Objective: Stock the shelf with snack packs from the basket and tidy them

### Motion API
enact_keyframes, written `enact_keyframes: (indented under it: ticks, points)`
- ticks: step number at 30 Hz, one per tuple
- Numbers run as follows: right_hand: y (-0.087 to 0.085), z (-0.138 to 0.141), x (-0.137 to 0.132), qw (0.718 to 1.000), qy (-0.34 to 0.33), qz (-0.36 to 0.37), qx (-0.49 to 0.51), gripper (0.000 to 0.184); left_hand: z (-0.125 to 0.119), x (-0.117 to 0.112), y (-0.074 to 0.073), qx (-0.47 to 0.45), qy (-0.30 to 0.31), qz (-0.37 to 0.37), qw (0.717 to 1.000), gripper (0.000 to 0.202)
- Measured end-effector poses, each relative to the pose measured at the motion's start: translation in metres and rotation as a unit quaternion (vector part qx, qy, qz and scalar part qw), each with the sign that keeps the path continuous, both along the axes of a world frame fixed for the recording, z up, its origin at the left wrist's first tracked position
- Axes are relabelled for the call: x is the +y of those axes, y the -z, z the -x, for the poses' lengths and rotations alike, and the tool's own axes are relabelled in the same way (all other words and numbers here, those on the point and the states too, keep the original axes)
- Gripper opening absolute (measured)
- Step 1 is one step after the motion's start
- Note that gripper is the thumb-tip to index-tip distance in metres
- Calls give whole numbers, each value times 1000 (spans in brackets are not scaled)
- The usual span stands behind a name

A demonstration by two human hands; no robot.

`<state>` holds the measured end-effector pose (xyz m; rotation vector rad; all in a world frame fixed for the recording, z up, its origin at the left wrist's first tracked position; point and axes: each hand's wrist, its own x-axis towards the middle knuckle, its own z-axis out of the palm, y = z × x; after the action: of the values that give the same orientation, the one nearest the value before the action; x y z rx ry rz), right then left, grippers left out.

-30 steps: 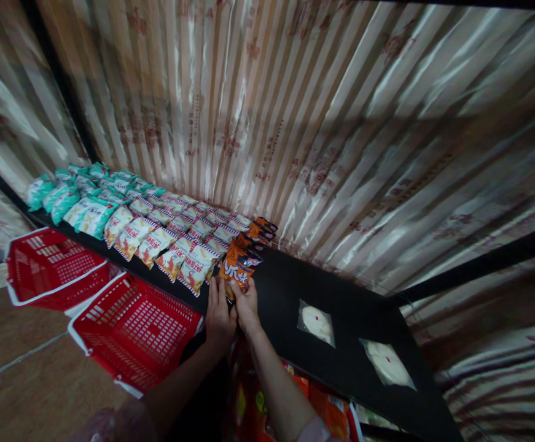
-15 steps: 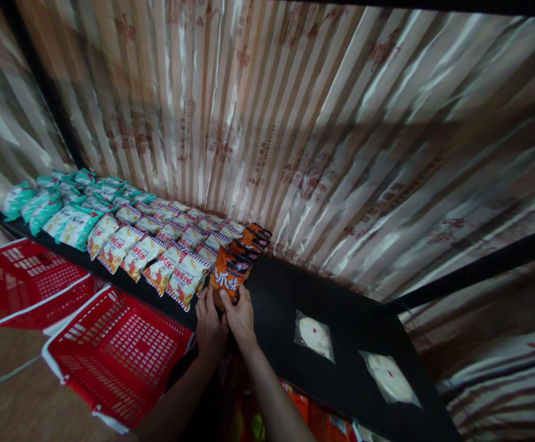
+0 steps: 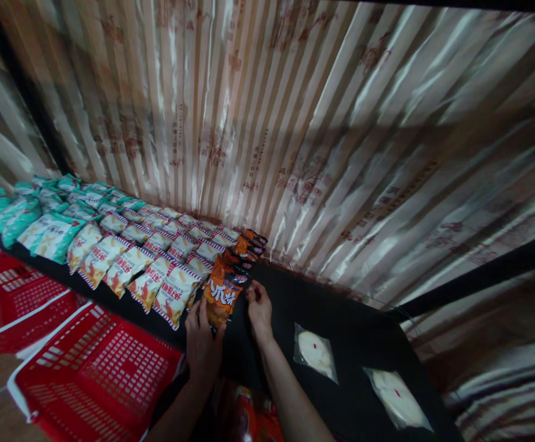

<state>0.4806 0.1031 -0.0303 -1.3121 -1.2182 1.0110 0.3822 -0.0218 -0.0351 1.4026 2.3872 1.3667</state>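
Observation:
An orange and black snack bag [image 3: 222, 296] leans at the front of a short row of matching orange bags [image 3: 249, 245] on the black shelf. My left hand [image 3: 203, 341] is at its lower left, with the thumb and fingers closed around the bottom corner. At its upper right edge, my right hand [image 3: 260, 310] has curled fingers pinching by the corner; the exact contact is hard to make out. White, red and yellow snack bags [image 3: 175, 291] stand right beside the orange one on the left.
Teal and white bags [image 3: 55, 236] fill the shelf's left end. Two clear packets with pale round contents, a nearer packet [image 3: 396, 396] and a farther packet [image 3: 316, 351], lie on the black shelf [image 3: 290, 301] at right. Red baskets [image 3: 105, 368] sit below in front. A curtain [image 3: 230, 123] hangs behind.
My right hand has moved from the orange bag's bottom up to its right upper edge. My left hand stays at the lower left. The view has shifted slightly.

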Motion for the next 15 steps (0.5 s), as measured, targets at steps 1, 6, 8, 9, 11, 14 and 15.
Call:
enact_keyframes:
  ticks: [1, 6, 8, 9, 11, 14, 15]
  points:
    - [3, -1, 8, 1000, 1, -3, -4, 42, 1, 0, 2, 0, 1, -2, 1000, 54]
    - [7, 3, 42, 1000, 5, -8, 10, 41, 4, 2, 14, -1, 10, -19, 1000, 55]
    - [5, 7, 54, 1000, 1, -3, 21, 40, 4, 1, 14, 4, 11, -28, 1000, 56]
    - [4, 8, 59, 1000, -1, 1, 23, 38, 3, 1, 14, 5, 8, -32, 999, 56]
    - [2, 9, 67, 1000, -12, 5, 16, 34, 2, 1, 11, 0, 0, -36, 999, 55]
    - [1, 9, 73, 1000, -26, 1, 5, 28, 0, 2, 8, -7, -12, -43, 999, 55]
    - [1, 8, 74, 1000, -28, 0, 4, 26, 0, 2, 7, -5, -12, -46, 999, 54]
